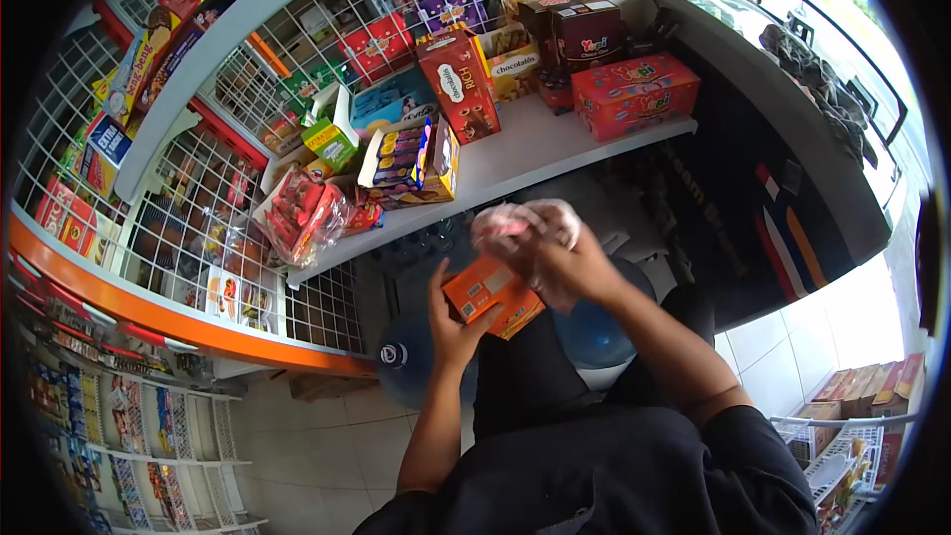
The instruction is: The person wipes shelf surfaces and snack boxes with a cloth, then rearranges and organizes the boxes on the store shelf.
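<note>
My left hand (456, 335) grips a small orange box (487, 287) from its left side, tilted above my lap. A crumpled white and pink cloth (523, 226) is bunched in my right hand (580, 264), just above the box's right end. Part of the cloth hangs down beside the box. Motion smears the cloth and the right fingers, so I cannot tell whether the cloth touches the box. On the shelf (515, 159) ahead stand an open carton of purple-wrapped snacks (406, 163), a red Chocolatos box (459, 84) and a red Yupi box (637, 96).
A clear bag of red packets (302, 213) sits at the shelf's left end. Blue water jugs (592, 332) stand below, by my legs. White wire grids (188, 208) with snacks rise on the left. A wire rack (832, 466) is at the lower right.
</note>
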### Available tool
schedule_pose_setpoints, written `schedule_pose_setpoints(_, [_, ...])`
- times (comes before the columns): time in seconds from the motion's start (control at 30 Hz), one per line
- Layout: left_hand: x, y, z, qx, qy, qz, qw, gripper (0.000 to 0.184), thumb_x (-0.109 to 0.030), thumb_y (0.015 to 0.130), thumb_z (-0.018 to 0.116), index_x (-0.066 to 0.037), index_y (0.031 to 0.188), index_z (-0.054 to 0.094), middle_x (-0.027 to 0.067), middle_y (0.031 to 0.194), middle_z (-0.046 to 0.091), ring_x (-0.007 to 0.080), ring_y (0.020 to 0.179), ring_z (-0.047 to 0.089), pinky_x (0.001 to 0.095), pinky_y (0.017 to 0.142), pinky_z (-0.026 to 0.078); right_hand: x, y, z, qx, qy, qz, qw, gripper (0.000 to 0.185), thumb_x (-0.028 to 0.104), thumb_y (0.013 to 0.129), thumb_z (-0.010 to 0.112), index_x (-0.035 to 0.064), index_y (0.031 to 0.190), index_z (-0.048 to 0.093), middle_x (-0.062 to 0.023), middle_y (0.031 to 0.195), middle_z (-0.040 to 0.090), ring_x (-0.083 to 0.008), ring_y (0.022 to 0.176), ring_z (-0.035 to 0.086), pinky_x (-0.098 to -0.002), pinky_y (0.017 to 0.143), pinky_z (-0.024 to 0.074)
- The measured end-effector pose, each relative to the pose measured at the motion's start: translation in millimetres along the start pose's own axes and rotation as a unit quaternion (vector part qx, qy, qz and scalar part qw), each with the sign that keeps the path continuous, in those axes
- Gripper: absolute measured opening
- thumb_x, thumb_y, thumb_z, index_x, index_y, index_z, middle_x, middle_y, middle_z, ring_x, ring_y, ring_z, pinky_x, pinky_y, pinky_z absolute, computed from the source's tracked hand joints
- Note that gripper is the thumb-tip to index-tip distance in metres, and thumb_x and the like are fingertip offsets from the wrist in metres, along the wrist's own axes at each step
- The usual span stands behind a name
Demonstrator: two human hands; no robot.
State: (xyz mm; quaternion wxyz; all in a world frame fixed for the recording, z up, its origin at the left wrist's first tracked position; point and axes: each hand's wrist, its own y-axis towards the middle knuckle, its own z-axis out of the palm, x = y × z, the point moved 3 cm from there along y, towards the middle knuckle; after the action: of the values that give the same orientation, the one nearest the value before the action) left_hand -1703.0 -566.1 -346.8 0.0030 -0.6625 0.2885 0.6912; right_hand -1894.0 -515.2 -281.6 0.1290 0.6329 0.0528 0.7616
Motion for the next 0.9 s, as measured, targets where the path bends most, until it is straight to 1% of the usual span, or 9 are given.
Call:
schedule_pose_setpoints(0.07, [9, -6, -5, -0.001, -0.031, 0.009, 0.999, 0.078, -0.01, 0.066, 0.076, -0.004, 0.13, 0.031, 0.0063, 0.108, 0.047, 0.0147, 0.1, 0.049, 0.0287, 0.087, 0.042, -29, -4, 32, 0.08, -0.012, -0.06, 0.995, 0.041, 0.013, 0.087, 0.052, -0.0007, 0.123, 0.039, -0.0111, 0.122, 0.047, -0.0211, 0.113, 0.045, -0.0317, 0.095, 0.0354])
schedule_pose_setpoints(0.13, [26, -15, -17, -0.024, -0.07, -0.063, 0.995, 0.075, -0.015, 0.067, 0.077, -0.004, 0.126, 0.033, 0.007, 0.108, 0.047, 0.016, 0.1, 0.05, 0.03, 0.086, 0.042, -45, -16, 47, 0.015, -0.196, -0.184, 0.963, 0.041, 0.015, 0.087, 0.052, 0.0021, 0.124, 0.04, -0.0097, 0.12, 0.048, -0.0154, 0.113, 0.042, -0.0313, 0.097, 0.0321])
schedule_pose_setpoints(0.2, [28, -19, -28, -0.02, -0.053, -0.062, 0.996, 0.071, -0.02, 0.068, 0.077, -0.004, 0.122, 0.034, 0.0062, 0.11, 0.046, 0.0155, 0.1, 0.049, 0.0297, 0.087, 0.041, -60, -13, 50, 0.024, -0.148, -0.201, 0.968, 0.042, 0.018, 0.089, 0.05, 0.0028, 0.127, 0.038, -0.0115, 0.123, 0.046, -0.0165, 0.116, 0.04, -0.0325, 0.098, 0.0301])
schedule_pose_setpoints(0.27, [24, -23, -34, -0.006, -0.056, -0.097, 0.994, 0.072, -0.021, 0.066, 0.078, -0.005, 0.12, 0.033, 0.0053, 0.109, 0.046, 0.0147, 0.1, 0.049, 0.0287, 0.087, 0.041, -87, -17, 49, 0.061, 0.018, 0.033, 0.997, 0.05, 0.036, 0.091, 0.043, 0.0013, 0.127, 0.039, -0.016, 0.119, 0.049, -0.0257, 0.116, 0.043, -0.033, 0.098, 0.0311])
schedule_pose_setpoints(0.4, [26, -28, -43, 0.004, -0.107, -0.102, 0.989, 0.078, -0.023, 0.065, 0.079, -0.007, 0.123, 0.03, 0.0054, 0.112, 0.045, 0.0154, 0.105, 0.047, 0.0294, 0.088, 0.041, -93, -26, 40, 0.029, -0.001, 0.153, 0.988, 0.061, 0.049, 0.091, 0.034, -0.0018, 0.123, 0.044, -0.0182, 0.115, 0.052, -0.0274, 0.111, 0.046, -0.0315, 0.096, 0.0335])
schedule_pose_setpoints(0.47, [32, -36, -45, -0.08, -0.161, -0.106, 0.978, 0.08, -0.024, 0.065, 0.079, -0.008, 0.126, 0.028, 0.0062, 0.117, 0.042, 0.0182, 0.109, 0.045, 0.0322, 0.09, 0.041, -109, -30, 28, 0.034, -0.111, 0.257, 0.959, 0.069, 0.055, 0.089, 0.031, -0.0046, 0.119, 0.047, -0.0172, 0.112, 0.054, -0.0234, 0.107, 0.048, -0.0302, 0.093, 0.0363])
schedule_pose_setpoints(0.63, [3, -38, -36, -0.104, -0.282, -0.112, 0.947, 0.083, -0.032, 0.066, 0.076, -0.012, 0.129, 0.026, 0.0068, 0.123, 0.04, 0.0223, 0.115, 0.042, 0.0398, 0.093, 0.04, -129, -25, 15, 0.016, 0.123, 0.152, 0.98, 0.06, 0.044, 0.086, 0.051, -0.0017, 0.124, 0.04, -0.0117, 0.119, 0.05, -0.02, 0.109, 0.049, -0.0294, 0.093, 0.0375])
schedule_pose_setpoints(0.73, [1, -32, -30, -0.103, -0.327, -0.074, 0.937, 0.079, -0.039, 0.07, 0.071, -0.014, 0.13, 0.027, 0.007, 0.127, 0.04, 0.0241, 0.116, 0.043, 0.0431, 0.093, 0.042, -95, -26, 2, -0.054, 0.217, 0.212, 0.951, 0.048, 0.033, 0.089, 0.049, 0.0013, 0.124, 0.041, -0.0063, 0.119, 0.05, -0.0155, 0.106, 0.049, -0.028, 0.093, 0.0375])
schedule_pose_setpoints(0.9, [-11, -22, -4, -0.12, -0.424, -0.049, 0.896, 0.075, -0.044, 0.074, 0.066, -0.014, 0.132, 0.029, 0.0076, 0.131, 0.039, 0.025, 0.117, 0.043, 0.0446, 0.093, 0.042, -84, -29, 6, 0.045, 0.342, 0.138, 0.928, 0.056, 0.043, 0.089, 0.042, 0.0032, 0.128, 0.034, -0.0113, 0.124, 0.048, -0.0207, 0.113, 0.047, -0.0338, 0.1, 0.0334])
